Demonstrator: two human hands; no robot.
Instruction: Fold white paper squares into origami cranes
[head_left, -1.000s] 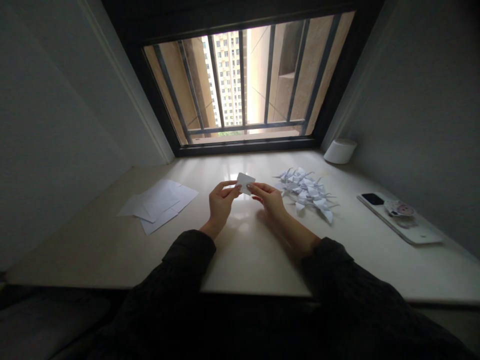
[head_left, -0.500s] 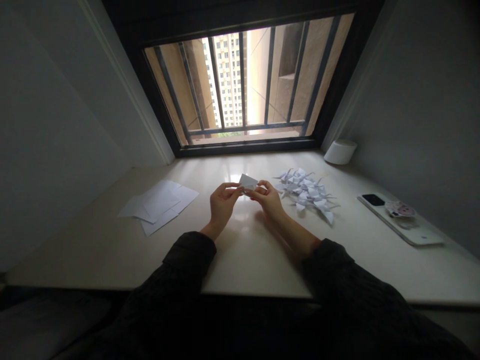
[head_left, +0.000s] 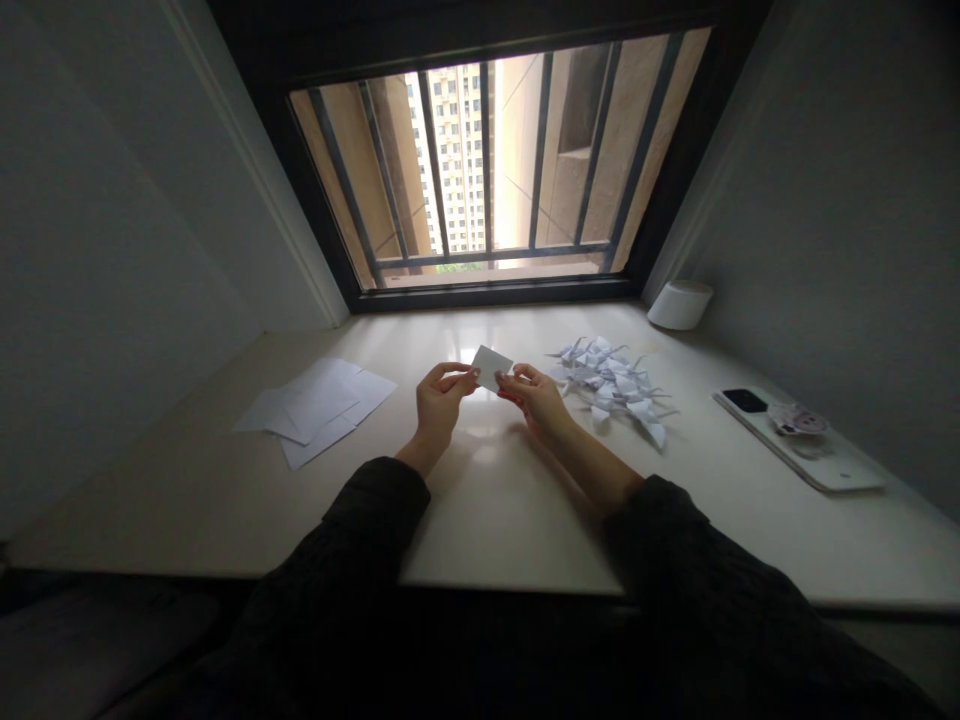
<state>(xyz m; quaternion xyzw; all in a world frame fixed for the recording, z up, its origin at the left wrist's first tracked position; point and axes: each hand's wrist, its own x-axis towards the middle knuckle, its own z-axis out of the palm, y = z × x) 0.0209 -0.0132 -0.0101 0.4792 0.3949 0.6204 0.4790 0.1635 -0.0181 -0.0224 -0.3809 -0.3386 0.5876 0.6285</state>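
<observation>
A small folded square of white paper [head_left: 491, 366] is held up between my two hands above the middle of the sill. My left hand [head_left: 441, 402] pinches its left edge with thumb and fingertips. On the other side, my right hand [head_left: 538, 400] grips the lower right edge, also between thumb and fingers. Just right of my right hand lies a heap of folded white paper cranes [head_left: 611, 380]. Several loose white paper sheets [head_left: 322, 400] overlap one another to the left of my left hand.
A phone [head_left: 802, 440] with a round sticker-like grip on its back lies at the right. Behind it, a white cylindrical object [head_left: 680, 304] stands near the wall. The barred window [head_left: 487, 180] closes off the far side, and the pale sill [head_left: 480, 540] ends in front of me.
The folded paper now shows a fuller, flatter square face, and its lower part is less covered by fingers. My left hand has shifted slightly left.
</observation>
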